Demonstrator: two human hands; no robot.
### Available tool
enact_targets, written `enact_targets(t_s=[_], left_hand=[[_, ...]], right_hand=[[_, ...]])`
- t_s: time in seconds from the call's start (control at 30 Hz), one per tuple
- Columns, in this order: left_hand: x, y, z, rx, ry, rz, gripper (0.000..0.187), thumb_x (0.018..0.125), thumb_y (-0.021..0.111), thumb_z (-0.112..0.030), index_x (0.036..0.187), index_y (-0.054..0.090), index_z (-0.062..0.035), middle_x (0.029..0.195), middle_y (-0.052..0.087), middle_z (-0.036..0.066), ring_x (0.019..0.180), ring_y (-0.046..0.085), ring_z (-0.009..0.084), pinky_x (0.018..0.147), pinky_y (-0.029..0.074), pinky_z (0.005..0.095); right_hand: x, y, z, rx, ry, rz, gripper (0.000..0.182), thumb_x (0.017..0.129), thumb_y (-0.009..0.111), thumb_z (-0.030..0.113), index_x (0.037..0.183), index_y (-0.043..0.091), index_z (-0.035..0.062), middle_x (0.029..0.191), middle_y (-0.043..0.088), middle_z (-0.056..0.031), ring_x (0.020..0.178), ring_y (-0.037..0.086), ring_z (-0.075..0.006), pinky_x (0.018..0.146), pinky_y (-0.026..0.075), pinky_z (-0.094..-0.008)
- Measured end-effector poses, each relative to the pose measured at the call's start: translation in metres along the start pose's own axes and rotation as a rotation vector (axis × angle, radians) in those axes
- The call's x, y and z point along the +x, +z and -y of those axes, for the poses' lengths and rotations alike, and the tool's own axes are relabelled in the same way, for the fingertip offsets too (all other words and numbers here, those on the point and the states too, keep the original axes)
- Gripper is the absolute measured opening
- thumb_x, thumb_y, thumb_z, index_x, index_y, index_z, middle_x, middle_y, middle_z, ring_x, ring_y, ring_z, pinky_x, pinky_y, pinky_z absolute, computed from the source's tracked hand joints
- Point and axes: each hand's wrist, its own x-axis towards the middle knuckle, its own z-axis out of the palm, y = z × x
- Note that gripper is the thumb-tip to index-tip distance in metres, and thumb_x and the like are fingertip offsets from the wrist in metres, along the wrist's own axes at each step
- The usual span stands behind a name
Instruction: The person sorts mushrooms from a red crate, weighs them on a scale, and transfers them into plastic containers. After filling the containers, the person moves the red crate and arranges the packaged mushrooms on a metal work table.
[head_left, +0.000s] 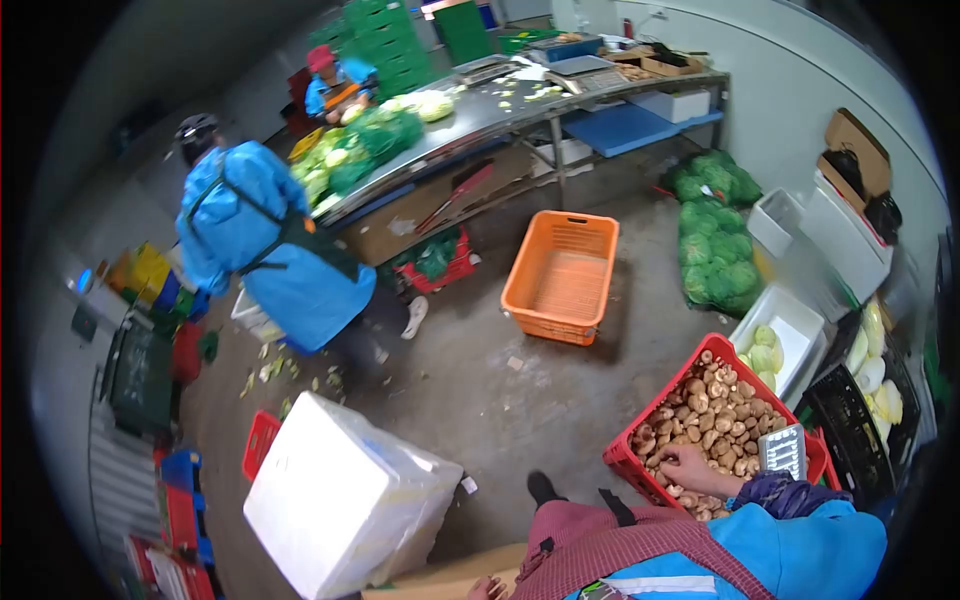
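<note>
A red crate (625,448) full of brown mushrooms (715,405) stands at the lower right. Into its near left part reaches my right hand (690,468), its fingers bent down onto the mushrooms; whatever they hold is too small to make out. A small grey-white tray (783,452) lies on the mushrooms beside that hand. My left hand (487,588) is low at the bottom edge, near a brown cardboard surface (440,580), only partly in view, its fingers too small and cut off to read.
An orange crate (562,275) stands mid-floor, a large white foam box (340,500) at lower left. Two people in blue work near a long metal table (480,110). Green net bags of cabbages (718,250) lie by the right wall; a white bin (790,325) holds pale vegetables.
</note>
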Motion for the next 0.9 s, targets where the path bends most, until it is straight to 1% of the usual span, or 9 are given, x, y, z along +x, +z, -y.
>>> enact_targets(t_s=[0.03,0.23,0.3,0.4,0.43,0.5,0.53,0.57,0.9], left_hand=[[0.014,0.009,-0.019,0.037,-0.005,0.027,0.041,0.085,0.055,-0.035,0.114,0.050,-0.0076,0.114,0.051,0.006,0.105,0.047,0.0219,0.088,0.041,0.0339],[0.074,0.051,-0.154,0.341,0.048,0.167,0.042,0.085,0.054,-0.034,0.116,0.048,-0.0064,0.117,0.051,0.007,0.105,0.047,0.0230,0.089,0.041,0.0335],[0.075,0.068,-0.203,0.567,0.121,0.206,0.042,0.086,0.054,-0.033,0.117,0.048,-0.0060,0.118,0.051,0.007,0.106,0.048,0.0234,0.089,0.041,0.0334],[0.063,0.101,-0.269,1.185,0.325,0.267,0.043,0.086,0.054,-0.032,0.118,0.047,-0.0054,0.119,0.050,0.007,0.106,0.048,0.0240,0.089,0.041,0.0332],[0.087,0.097,-0.271,1.218,0.314,0.279,0.043,0.086,0.054,-0.032,0.118,0.047,-0.0054,0.119,0.050,0.007,0.106,0.048,0.0240,0.089,0.041,0.0332],[0.155,0.092,-0.263,0.742,0.308,0.326,0.045,0.088,0.050,-0.029,0.124,0.042,-0.0033,0.122,0.050,0.010,0.105,0.051,0.0260,0.088,0.042,0.0336],[0.163,0.111,-0.275,0.386,0.053,0.256,0.045,0.089,0.048,-0.025,0.128,0.038,-0.0039,0.121,0.051,0.011,0.104,0.052,0.0245,0.085,0.044,0.0322],[0.167,0.127,-0.285,0.318,0.000,0.244,0.046,0.089,0.048,-0.024,0.128,0.038,-0.0041,0.121,0.051,0.010,0.105,0.052,0.0241,0.086,0.044,0.0317],[0.188,0.323,-0.367,0.612,0.012,0.290,0.047,0.088,0.050,-0.021,0.131,0.036,-0.0062,0.125,0.048,0.010,0.108,0.050,0.0208,0.086,0.042,0.0265]], right_hand=[[0.013,0.000,0.010,-0.049,-0.055,-0.054,0.014,0.075,0.053,0.010,0.082,0.061,0.0015,0.068,0.059,-0.0039,0.062,0.054,-0.0081,0.057,0.045,-0.0237],[0.073,0.009,0.076,0.078,0.202,-0.150,0.014,0.078,0.051,0.013,0.079,0.059,0.0027,0.060,0.053,-0.0021,0.057,0.049,-0.0061,0.051,0.039,-0.0237],[0.093,0.014,0.075,-0.083,-0.012,-0.116,0.014,0.079,0.049,0.013,0.082,0.059,0.0028,0.060,0.054,-0.0031,0.056,0.050,-0.0075,0.050,0.039,-0.0252],[0.118,0.004,0.078,-0.041,0.031,-0.206,0.015,0.079,0.047,0.012,0.084,0.058,0.0025,0.060,0.053,-0.0031,0.054,0.049,-0.0087,0.049,0.039,-0.0261],[0.124,0.003,0.076,-0.009,0.053,-0.279,0.015,0.078,0.047,0.011,0.084,0.058,0.0023,0.059,0.053,-0.0026,0.053,0.048,-0.0086,0.049,0.039,-0.0260],[0.129,-0.005,0.083,0.051,0.127,-0.336,0.014,0.078,0.046,0.010,0.083,0.057,0.0019,0.058,0.051,-0.0018,0.052,0.045,-0.0076,0.048,0.037,-0.0252],[0.135,-0.008,0.076,0.099,0.118,-0.387,0.015,0.078,0.046,0.010,0.083,0.057,0.0016,0.057,0.049,-0.0010,0.051,0.043,-0.0073,0.047,0.035,-0.0252],[0.141,-0.012,0.068,0.145,0.106,-0.437,0.015,0.078,0.046,0.010,0.083,0.057,0.0013,0.056,0.047,-0.0002,0.051,0.042,-0.0070,0.046,0.034,-0.0252],[0.221,-0.110,0.047,0.389,0.241,-0.556,0.013,0.085,0.048,0.009,0.091,0.055,-0.0003,0.058,0.046,0.0013,0.048,0.041,-0.0058,0.042,0.033,-0.0241]])
